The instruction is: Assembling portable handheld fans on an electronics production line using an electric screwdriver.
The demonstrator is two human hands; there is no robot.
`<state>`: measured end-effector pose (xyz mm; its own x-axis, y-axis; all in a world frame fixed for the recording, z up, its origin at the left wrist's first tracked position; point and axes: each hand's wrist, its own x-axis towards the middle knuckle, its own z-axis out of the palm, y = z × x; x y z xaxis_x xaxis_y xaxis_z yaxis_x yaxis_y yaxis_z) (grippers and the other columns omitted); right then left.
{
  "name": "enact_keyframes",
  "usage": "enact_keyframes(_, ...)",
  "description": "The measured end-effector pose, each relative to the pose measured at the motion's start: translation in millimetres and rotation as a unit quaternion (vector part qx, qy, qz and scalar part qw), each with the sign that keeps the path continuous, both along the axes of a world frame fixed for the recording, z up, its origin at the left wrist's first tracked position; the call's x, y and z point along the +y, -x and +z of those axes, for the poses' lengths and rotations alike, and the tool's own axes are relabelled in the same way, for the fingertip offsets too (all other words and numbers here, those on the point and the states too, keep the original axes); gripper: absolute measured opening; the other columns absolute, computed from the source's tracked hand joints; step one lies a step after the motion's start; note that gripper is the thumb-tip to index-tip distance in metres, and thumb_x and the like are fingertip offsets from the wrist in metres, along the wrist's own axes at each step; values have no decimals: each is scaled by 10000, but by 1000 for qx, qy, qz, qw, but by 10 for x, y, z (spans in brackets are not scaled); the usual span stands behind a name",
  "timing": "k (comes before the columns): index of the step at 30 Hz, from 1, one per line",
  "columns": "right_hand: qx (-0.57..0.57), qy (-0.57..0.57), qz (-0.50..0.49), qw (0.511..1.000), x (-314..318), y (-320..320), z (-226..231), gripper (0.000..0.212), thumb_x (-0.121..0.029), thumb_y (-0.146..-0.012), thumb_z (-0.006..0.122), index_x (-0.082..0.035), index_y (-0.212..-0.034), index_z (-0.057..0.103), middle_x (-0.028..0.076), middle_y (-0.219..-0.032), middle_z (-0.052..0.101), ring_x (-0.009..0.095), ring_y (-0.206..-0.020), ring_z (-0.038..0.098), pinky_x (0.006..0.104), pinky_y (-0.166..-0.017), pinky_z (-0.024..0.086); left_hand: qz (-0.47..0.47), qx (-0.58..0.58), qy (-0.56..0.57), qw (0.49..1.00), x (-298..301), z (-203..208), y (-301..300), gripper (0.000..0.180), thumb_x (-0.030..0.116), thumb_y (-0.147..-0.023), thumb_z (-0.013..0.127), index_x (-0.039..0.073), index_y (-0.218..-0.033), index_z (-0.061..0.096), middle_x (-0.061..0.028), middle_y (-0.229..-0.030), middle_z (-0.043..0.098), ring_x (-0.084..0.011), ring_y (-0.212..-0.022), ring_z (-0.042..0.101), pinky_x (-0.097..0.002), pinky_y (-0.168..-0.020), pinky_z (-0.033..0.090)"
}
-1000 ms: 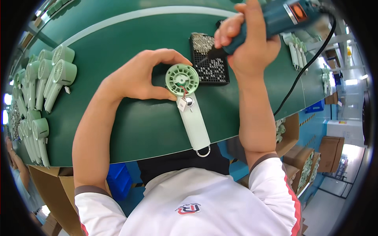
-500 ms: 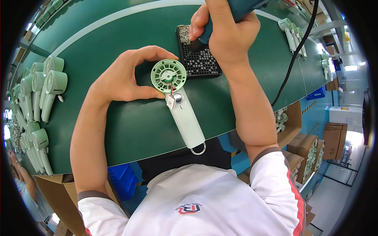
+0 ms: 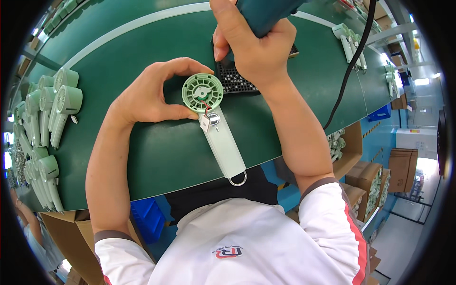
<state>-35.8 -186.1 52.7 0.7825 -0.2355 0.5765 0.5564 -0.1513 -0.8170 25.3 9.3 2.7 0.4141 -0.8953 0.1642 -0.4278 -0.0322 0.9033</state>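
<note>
A pale green handheld fan (image 3: 223, 145) lies on the green table, its round head open so the motor and thin red and black wires show. A small white tag hangs by its button, and a metal loop sits at the handle's end. My left hand (image 3: 152, 92) grips the fan head between thumb and fingers. Above and to the right, my right hand (image 3: 256, 50) is wrapped around a teal electric screwdriver (image 3: 266, 16). Its lower end is mostly hidden by my hand, over a black screw tray (image 3: 237, 85) with small screws in its holes.
Several assembled green fans (image 3: 61, 109) stand clustered at the left, with more fans (image 3: 351, 47) at the far right. A black cable (image 3: 349, 78) runs down the table's right side. Below the edge are cardboard boxes (image 3: 365, 175) and a blue bin (image 3: 147, 218).
My right hand has moved the screwdriver left, toward the fan head, covering more of the screw tray. My left hand and the fan have barely moved.
</note>
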Motion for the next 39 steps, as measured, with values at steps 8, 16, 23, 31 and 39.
enact_keyframes(8, 44, -73, -20, 996, 21, 1, -36, 216, -140, -981, 734, -13, -813, 687, -2, -615, 631, 69, -483, 583, 222, -448, 442, -2, -15, 9, 1000, -8, -11, -6, 649, 90, -655, 880, 0, -1259, 659, -101, -1167, 734, -217, -1114, 684, -362, -1058, 488)
enact_keyframes(16, 33, -101, -33, 994, -8, -35, -28, 202, -129, -982, 731, 4, -838, 681, 30, -614, 635, 90, -473, 592, 240, -439, 458, -7, -12, 13, 1000, -8, 0, -13, 633, 99, -668, 878, -2, -1255, 663, -99, -1165, 736, -206, -1111, 682, -357, -1057, 487)
enact_keyframes(23, 1, -109, -30, 994, -38, 4, 75, 204, -124, -1004, 691, 30, -872, 667, 62, -601, 627, 127, -459, 577, 278, -442, 468, -3, -20, 14, 1000, -6, -8, -11, 643, 111, -668, 894, 2, -1258, 663, -98, -1155, 740, -205, -1099, 686, -353, -1050, 489)
enact_keyframes(31, -22, -143, -59, 988, -50, 176, 238, 321, -259, -1066, 590, 33, -938, 625, 61, -540, 512, 170, -387, 492, 329, -371, 439, -10, -30, 29, 999, -31, -34, -27, 646, 117, -669, 901, 2, -1257, 657, -106, -1149, 745, -219, -1092, 694, -358, -1025, 502)
enact_keyframes(39, -32, -143, 132, 980, -132, 239, 335, 378, -357, -1077, 526, -5, -1050, 661, 52, -634, 536, 157, -476, 474, 338, -429, 418, -17, -48, 55, 997, 6, -64, -34, 629, 121, -672, 888, -1, -1245, 660, -116, -1119, 757, -246, -1056, 713, -364, -994, 521)
